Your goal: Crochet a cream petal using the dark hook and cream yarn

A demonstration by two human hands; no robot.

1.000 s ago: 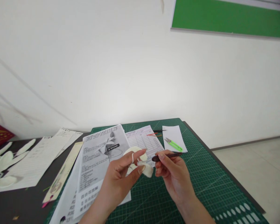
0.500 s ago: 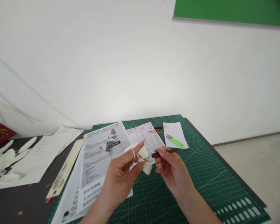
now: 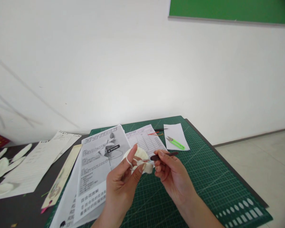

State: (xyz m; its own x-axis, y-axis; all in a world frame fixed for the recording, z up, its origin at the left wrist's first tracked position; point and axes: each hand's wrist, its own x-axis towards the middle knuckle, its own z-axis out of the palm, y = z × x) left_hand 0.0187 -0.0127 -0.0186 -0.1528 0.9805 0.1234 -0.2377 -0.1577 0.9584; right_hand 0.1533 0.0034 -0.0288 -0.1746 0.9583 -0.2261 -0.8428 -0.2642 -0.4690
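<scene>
My left hand (image 3: 123, 180) pinches a small white crochet piece (image 3: 147, 168) between thumb and fingers. White yarn (image 3: 128, 161) loops round its raised index finger. My right hand (image 3: 171, 174) grips the dark brown handle of a crochet hook (image 3: 158, 157) like a pen. The hook's thin metal shaft points left and meets the white piece near my left fingertips; whether its tip sits inside a stitch is too small to tell. Behind the left hand lies a round cream yarn ball or cake (image 3: 140, 152), partly hidden by the fingers.
Under the hands lies a green cutting mat (image 3: 199, 183). Printed sheets (image 3: 90, 177) cover its left side, with a form (image 3: 142, 136) behind. Green thread snips (image 3: 177, 144) rest on white paper (image 3: 174, 129). White petal-shaped pieces (image 3: 0, 167) lie far left, near a bookmark-like strip (image 3: 61, 177).
The view has shifted slightly to the right. My left index finger is more upright, and the hook handle has come a little closer to my left hand.
</scene>
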